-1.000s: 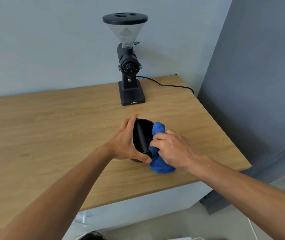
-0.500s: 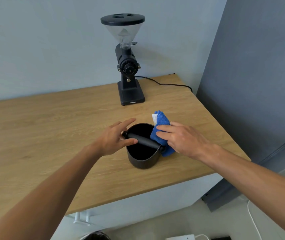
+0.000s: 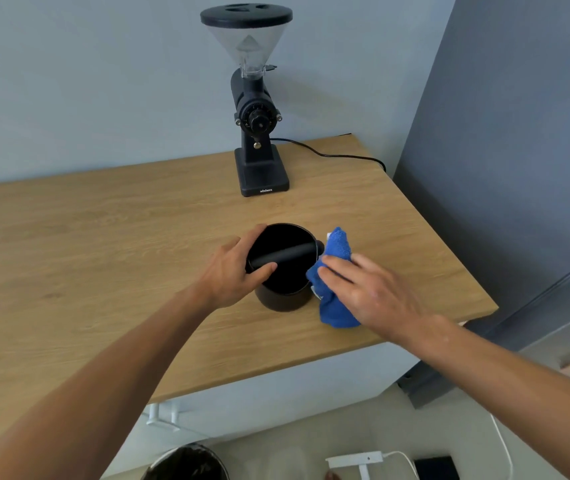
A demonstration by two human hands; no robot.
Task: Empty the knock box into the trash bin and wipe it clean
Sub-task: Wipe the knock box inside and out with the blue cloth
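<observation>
Your left hand [image 3: 231,271] grips the knock box [image 3: 285,299], upright near the table's [image 3: 103,254] front right corner; your right hand's [image 3: 366,289] fingers lie flat, pressing the blue cloth [image 3: 337,310] against its side. Push too hard and it tips off.

Bare wooden counter [image 3: 86,237] lies open leftward; the grinder [image 3: 257,133] blocks the back.

Round dark trash bin [image 3: 186,462] cut off by bottom edge; contents unclear. Right hand [image 3: 363,289] motion-blurred, covering part of crumpled blue cloth [image 3: 337,306]. Light wooden tabletop [image 3: 69,254] runs off left edge.
</observation>
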